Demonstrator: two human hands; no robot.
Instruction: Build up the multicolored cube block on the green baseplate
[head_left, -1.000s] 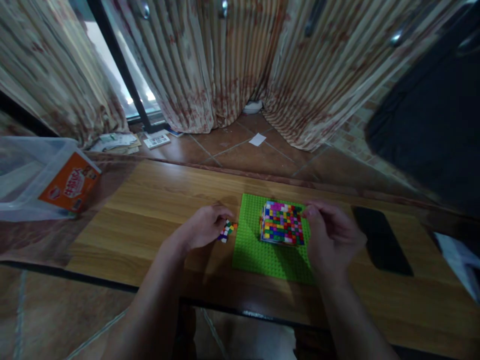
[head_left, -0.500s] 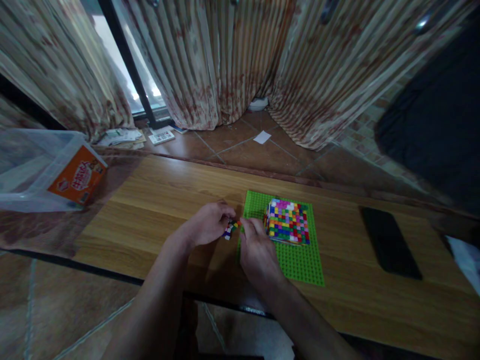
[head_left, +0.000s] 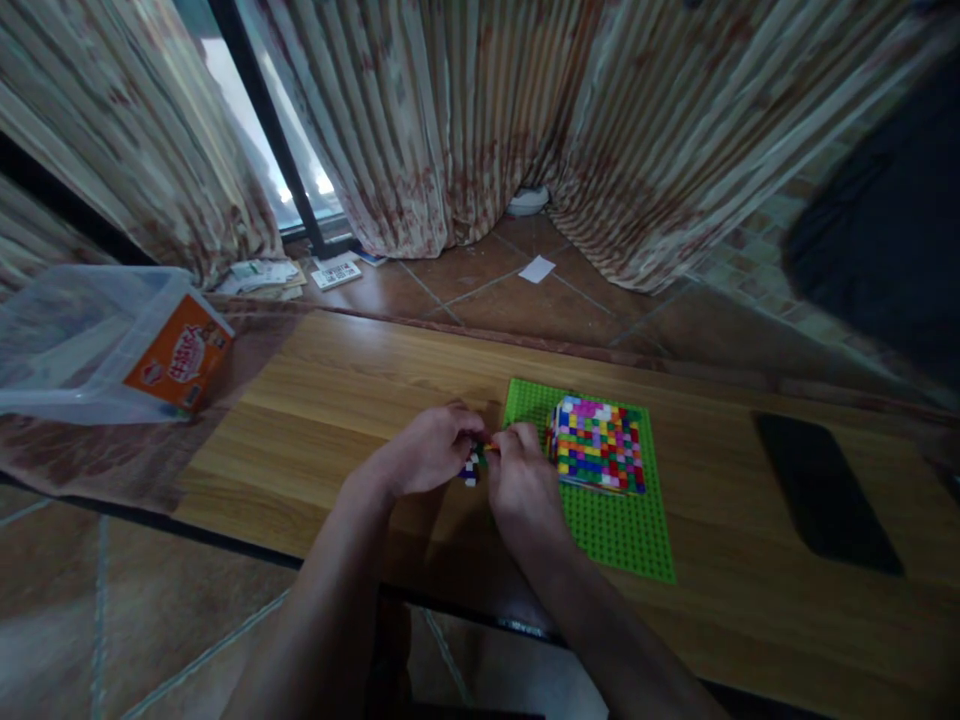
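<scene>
A green studded baseplate (head_left: 619, 535) lies on the wooden table, bearing a block of many-coloured small bricks (head_left: 600, 445). Just left of the plate, a small cluster of coloured bricks (head_left: 470, 470) shows between my hands. My left hand (head_left: 435, 448) has its fingers curled round the cluster's left side. My right hand (head_left: 525, 490) pinches at the cluster's right side, where a bit of orange shows at the fingertips, and it covers the plate's left edge. The parts of the cluster under my fingers are hidden.
A clear plastic box (head_left: 97, 400) with an orange label stands at the left end of the wooden table (head_left: 300, 400). A black phone-like slab (head_left: 825, 495) lies at the right. Papers and long curtains (head_left: 390, 130) are beyond the table.
The whole view has shifted, so the scene sits slightly further right. My hands stay together at the small cluster, with my right fingers slightly more curled.
</scene>
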